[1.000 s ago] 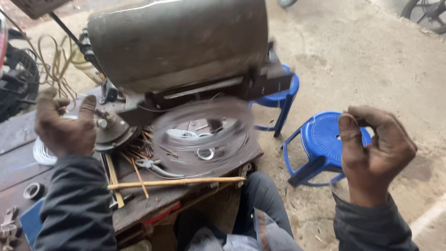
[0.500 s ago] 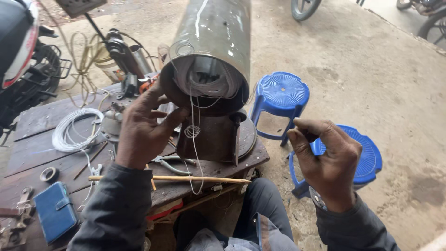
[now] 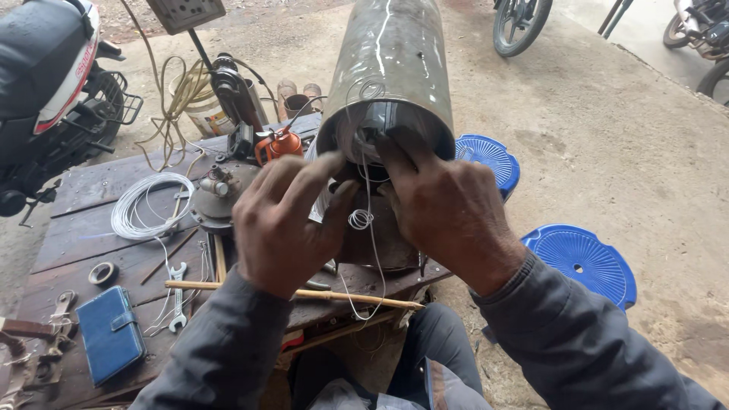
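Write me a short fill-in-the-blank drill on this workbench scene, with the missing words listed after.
1. Both hands, left hand and right hand, reach the open end of a metal ____.
2. The coil of wire on the bench is ____.
3. The two plastic stools are ____.

Missing words: cylinder; white; blue

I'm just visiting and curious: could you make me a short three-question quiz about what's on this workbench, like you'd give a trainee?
1. True or false: both hands are at the open end of the metal cylinder.
2. What hangs between the left hand and right hand? A) a chain B) a thin white wire C) a rubber hose
3. What colour is the wallet-like case on the wooden bench?

Key: 1 true; 2 B; 3 blue.
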Motion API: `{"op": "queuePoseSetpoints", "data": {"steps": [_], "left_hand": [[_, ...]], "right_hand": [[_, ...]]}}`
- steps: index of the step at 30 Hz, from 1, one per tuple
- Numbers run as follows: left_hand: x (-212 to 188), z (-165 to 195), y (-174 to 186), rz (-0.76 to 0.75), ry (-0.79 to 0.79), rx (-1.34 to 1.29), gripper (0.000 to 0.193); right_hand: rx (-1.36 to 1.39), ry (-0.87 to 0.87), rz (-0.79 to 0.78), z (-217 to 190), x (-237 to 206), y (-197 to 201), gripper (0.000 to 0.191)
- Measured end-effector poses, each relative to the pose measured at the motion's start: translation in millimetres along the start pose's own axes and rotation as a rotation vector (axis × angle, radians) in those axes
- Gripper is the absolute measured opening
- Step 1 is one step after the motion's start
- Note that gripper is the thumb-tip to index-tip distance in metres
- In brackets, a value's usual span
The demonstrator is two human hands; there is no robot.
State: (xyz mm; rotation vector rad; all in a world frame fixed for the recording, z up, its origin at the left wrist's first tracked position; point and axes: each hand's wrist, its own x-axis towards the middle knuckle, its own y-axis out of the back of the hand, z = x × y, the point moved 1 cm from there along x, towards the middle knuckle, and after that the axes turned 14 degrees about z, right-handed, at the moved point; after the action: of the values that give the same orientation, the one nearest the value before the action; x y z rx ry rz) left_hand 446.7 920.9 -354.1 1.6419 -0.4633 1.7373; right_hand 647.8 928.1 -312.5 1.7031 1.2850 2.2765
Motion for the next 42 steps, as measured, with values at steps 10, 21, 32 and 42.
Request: {"op": "queuePoseSetpoints", "data": {"steps": [10,21,32,42], "left_hand": [[45,-34,80,-0.015,0.108,0.098,0.056],[70,-37,108,-0.002,-0.055,0.046,0.041],[64,-12,95,-0.385,-0.330,0.394,0.012],[84,-8,91,-0.457,-0.198,0.317,0.009]], "right_hand": [[-0.088,-0.092,-0.079,-112,30,6,0.034],[-0.113,-0.015,-0.050,-118,35,15,0.037],[-0.056,-0.034,-0.055,-116,51,45,0.038],[-0.029,-0.028,-0.053,-114,58,54,0.044]]}}
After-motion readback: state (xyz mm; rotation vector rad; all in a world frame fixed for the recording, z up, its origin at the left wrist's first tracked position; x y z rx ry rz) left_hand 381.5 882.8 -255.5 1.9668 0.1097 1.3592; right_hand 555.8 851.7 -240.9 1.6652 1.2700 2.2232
